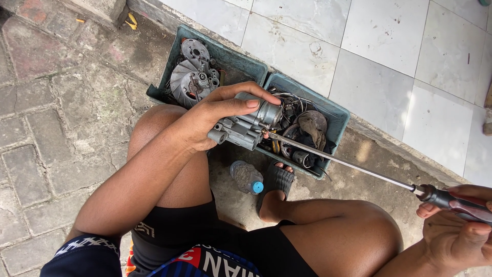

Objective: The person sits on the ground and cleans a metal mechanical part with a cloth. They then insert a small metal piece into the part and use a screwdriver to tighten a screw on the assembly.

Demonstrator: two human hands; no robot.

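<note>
My left hand (212,115) grips a grey metal carburetor (246,125) above my left knee, fingers wrapped over its top. My right hand (456,231) at the lower right holds the dark red handle of a long screwdriver (348,165). Its thin steel shaft runs up and left, and the tip touches the carburetor's right side.
Behind the carburetor are two teal plastic trays (335,110) on the ground, one with finned metal engine parts (192,77), the other with wires, rings and a rag. A plastic bottle with a blue cap (247,178) lies by my sandalled foot (277,179). White tiles lie to the right, paving bricks to the left.
</note>
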